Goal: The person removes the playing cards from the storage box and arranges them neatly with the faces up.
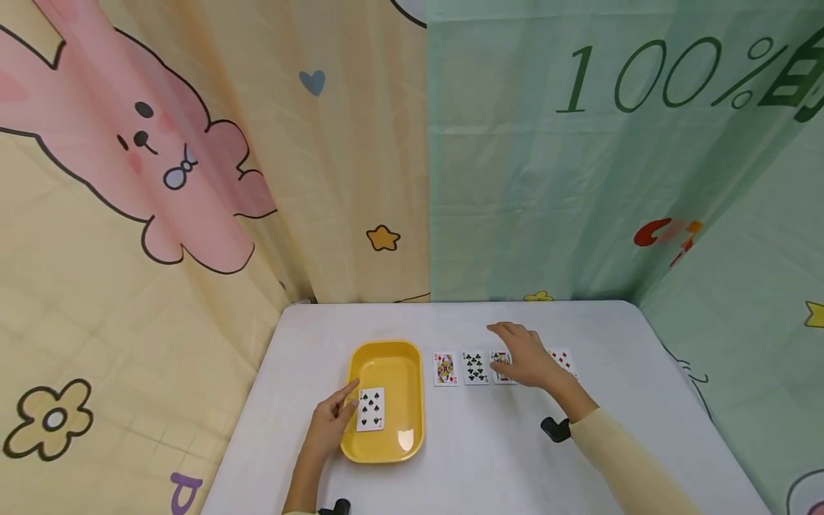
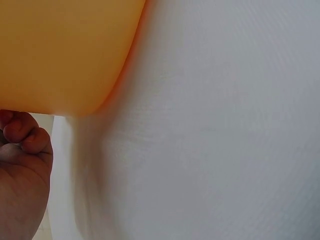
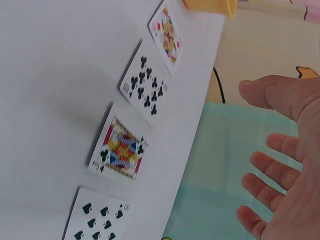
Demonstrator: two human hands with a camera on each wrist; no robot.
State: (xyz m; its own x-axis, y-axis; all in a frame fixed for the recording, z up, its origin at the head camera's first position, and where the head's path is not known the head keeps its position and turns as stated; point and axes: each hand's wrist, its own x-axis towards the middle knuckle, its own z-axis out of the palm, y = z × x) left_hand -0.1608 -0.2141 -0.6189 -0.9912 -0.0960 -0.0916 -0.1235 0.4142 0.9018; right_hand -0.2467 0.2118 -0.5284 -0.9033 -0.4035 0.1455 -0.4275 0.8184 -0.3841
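Observation:
My left hand [image 1: 330, 424] holds the left rim of a yellow tray [image 1: 404, 372], its thumb over the edge and the other fingers curled by the outside wall. Inside the tray lies a spades card [image 1: 370, 410], face up beside the thumb. Over a row of face-up playing cards, my right hand [image 1: 529, 357] hovers with fingers spread and nothing in its grasp. The row includes a diamonds face card [image 1: 445, 369], a ten of clubs [image 1: 475, 368], a jack of clubs [image 3: 120, 150] and an eight of spades [image 3: 97, 217], which the hand hides in the head view.
A diamonds card [image 1: 561, 359] ends the row at the right, partly covered by my hand. The cards lie on a white table [image 1: 489, 458]. Printed curtains [image 1: 360, 172] hang behind the table and along both sides.

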